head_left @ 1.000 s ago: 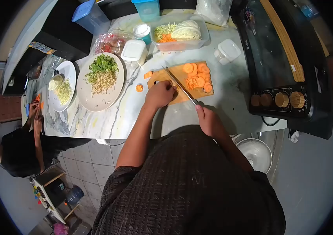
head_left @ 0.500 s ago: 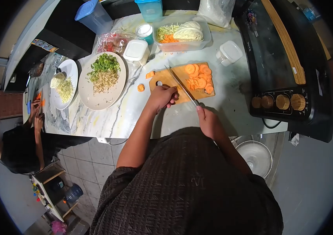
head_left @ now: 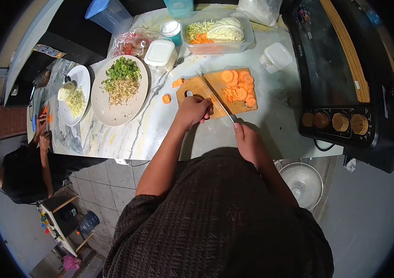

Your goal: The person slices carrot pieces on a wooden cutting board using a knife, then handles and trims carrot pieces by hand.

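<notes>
A wooden cutting board (head_left: 194,85) lies at a slant on the marble counter, with round carrot slices (head_left: 236,83) and thin carrot strips heaped on its right part. My right hand (head_left: 249,140) grips the handle of a long knife (head_left: 217,98), whose blade crosses the board diagonally, tip pointing away from me. Just left of the blade, my left hand (head_left: 194,112) rests over the board's near left corner with curled fingers. Whatever those fingers hold is hidden. Two carrot end pieces, one a stub (head_left: 166,98), lie on the counter left of the board.
Left of the board stand a plate (head_left: 99,104) of bean sprouts and chopped greens, then a white plate with shredded cabbage. Behind are a plastic container (head_left: 248,34) of vegetables and lidded tubs. An oven (head_left: 336,92) borders the right. Another person cuts at far left.
The view has shifted slightly. My hands and the knife keep nearly the same places over the board; the carrot slices look unchanged.
</notes>
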`<state>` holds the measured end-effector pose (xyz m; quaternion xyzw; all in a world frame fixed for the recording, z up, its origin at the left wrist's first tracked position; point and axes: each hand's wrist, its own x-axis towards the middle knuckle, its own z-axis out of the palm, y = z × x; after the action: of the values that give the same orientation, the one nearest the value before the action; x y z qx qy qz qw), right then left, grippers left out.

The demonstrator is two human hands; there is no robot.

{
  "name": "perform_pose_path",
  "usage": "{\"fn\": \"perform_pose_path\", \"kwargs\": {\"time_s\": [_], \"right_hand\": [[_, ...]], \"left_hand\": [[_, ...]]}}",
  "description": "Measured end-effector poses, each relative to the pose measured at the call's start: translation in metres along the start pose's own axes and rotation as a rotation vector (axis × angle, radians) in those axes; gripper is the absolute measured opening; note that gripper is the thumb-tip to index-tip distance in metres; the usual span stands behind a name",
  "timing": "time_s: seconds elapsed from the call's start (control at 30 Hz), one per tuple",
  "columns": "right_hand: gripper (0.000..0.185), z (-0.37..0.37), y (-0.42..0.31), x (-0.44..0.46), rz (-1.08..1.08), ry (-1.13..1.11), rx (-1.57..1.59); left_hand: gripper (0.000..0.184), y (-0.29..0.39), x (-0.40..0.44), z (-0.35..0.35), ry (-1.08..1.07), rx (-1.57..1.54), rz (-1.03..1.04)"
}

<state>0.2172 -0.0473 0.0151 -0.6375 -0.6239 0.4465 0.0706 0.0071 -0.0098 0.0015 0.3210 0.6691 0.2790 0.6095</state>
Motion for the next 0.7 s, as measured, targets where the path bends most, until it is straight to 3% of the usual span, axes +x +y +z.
{"fn": "perform_pose_path", "kwargs": {"time_s": [0.7], "right_hand": [[0.047,-0.0043,0.0012,0.0046,-0.049,-0.036,0.040]], "left_hand": [[0.035,0.0049,-0.0010,0.0009,0.058,0.119,0.014]]}}
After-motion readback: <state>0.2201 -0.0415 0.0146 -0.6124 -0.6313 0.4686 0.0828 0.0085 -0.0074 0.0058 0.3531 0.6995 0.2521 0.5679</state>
